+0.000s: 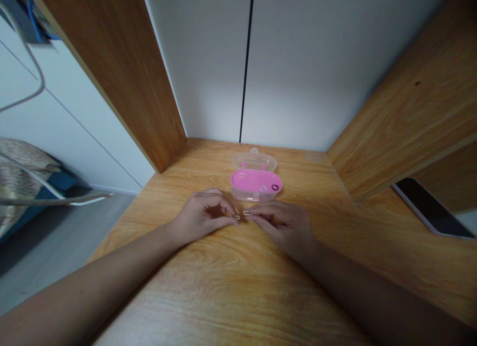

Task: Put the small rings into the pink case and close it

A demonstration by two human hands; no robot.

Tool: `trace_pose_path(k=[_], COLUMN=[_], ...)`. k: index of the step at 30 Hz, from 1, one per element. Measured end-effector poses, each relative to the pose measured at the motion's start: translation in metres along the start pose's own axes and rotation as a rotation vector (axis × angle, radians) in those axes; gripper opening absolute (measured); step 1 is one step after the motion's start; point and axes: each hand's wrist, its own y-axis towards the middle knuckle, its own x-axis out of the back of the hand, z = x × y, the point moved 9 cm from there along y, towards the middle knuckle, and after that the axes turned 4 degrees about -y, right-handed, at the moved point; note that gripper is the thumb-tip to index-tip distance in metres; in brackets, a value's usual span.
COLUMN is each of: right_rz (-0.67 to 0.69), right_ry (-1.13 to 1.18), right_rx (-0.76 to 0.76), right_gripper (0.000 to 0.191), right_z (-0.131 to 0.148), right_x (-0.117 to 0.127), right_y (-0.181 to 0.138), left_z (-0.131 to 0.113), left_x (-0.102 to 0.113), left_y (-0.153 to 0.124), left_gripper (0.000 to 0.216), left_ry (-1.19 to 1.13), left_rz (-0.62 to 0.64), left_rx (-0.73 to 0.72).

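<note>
Between the thumb and fingertips of my left hand (208,214) is a small pale hair tie (237,217). My right hand (283,221) faces it and pinches a second pale hair tie (246,213). The two loops are close together, with a narrow gap between them, just above the wooden tabletop. Right behind my hands stands an oval clear plastic box (242,193) with a pink inner tray (255,178). A few small loops lie on the tray: whitish ones and one black hair tie (275,187). The box's clear lid (255,160) is swung back behind it.
The wooden tabletop (223,286) ends at white panels (208,78) at the back, with wooden boards on both sides. A dark-screened phone (432,207) lies at the right. Beyond the left edge are a metal rack (40,83) and a patterned cloth (22,162).
</note>
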Motion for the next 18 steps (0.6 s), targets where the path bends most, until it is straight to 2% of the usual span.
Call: trace_pose_path(k=[7, 18], right_rz=[-0.017, 0.002], right_ry=[0.028, 0.067], right_rx=[0.018, 0.107], right_gripper=[0.005, 0.016], right_z=[0.0038, 0.0103], right_x=[0.0022, -0.0006], right_y=[0.0008, 0.0006], left_z=[0.0046, -0.0025], left_x=[0.0017, -0.0025], left_y=[-0.0021, 0.0004], left_gripper=[0.020, 0.014], left_ry=[0.008, -0.003], left_rz=[-0.019, 0.029], left_rx=[0.024, -0.047])
